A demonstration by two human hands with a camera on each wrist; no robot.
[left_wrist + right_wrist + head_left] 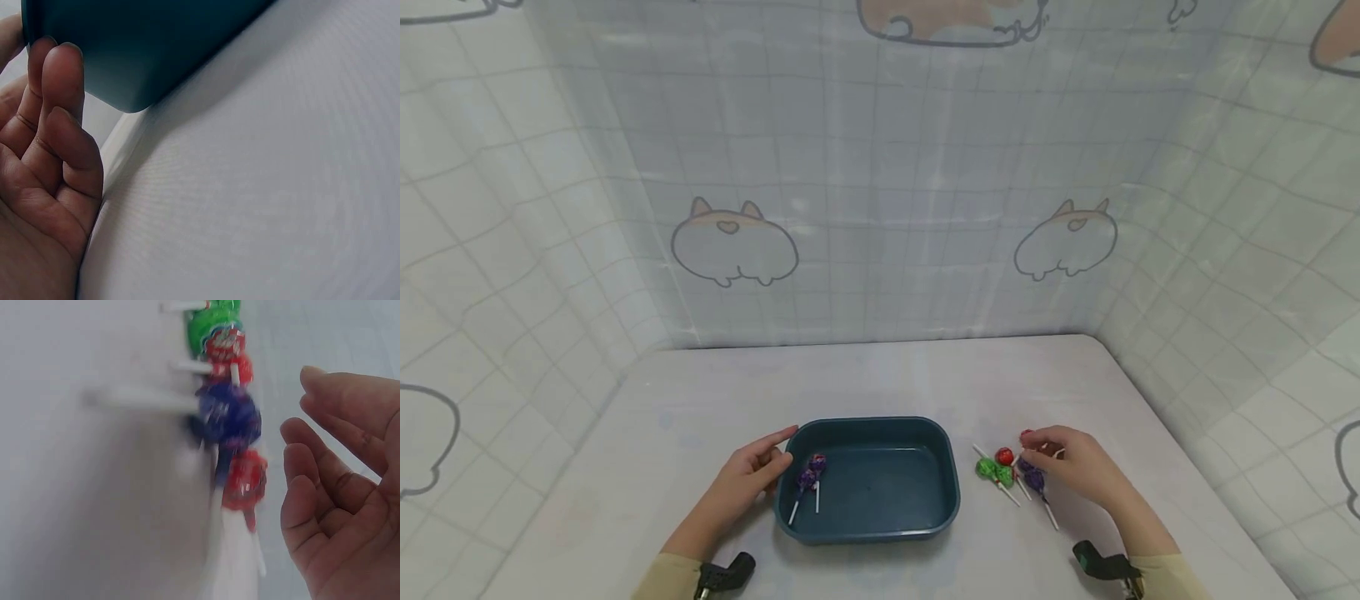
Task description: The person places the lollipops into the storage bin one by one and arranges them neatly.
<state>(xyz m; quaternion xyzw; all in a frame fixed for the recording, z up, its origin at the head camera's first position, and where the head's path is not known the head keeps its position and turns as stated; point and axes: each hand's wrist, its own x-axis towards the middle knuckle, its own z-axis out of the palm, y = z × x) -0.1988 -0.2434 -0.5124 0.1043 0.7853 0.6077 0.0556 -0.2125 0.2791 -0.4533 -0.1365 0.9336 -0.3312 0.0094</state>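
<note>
My left hand [747,477] holds the left rim of a dark teal plastic tray [887,492], thumb at the edge and fingertips against the outer wall in the left wrist view. Inside the tray, two purple-wrapped lollipops [809,475] lie at the left end. To its right is a loose group with green lollipops [987,468], a red lollipop [1004,456] and a purple lollipop [1034,478]. Over the right side of this group is my right hand [1075,462], fingers loosely bent. Beside it another red lollipop [245,480] shows in the right wrist view, apart from the fingertips.
The items stand on a white table [715,392]. Hanging sheets with a grid and cartoon print [887,208] enclose its back and sides. Each wrist bears a black device, such as the left one [727,573].
</note>
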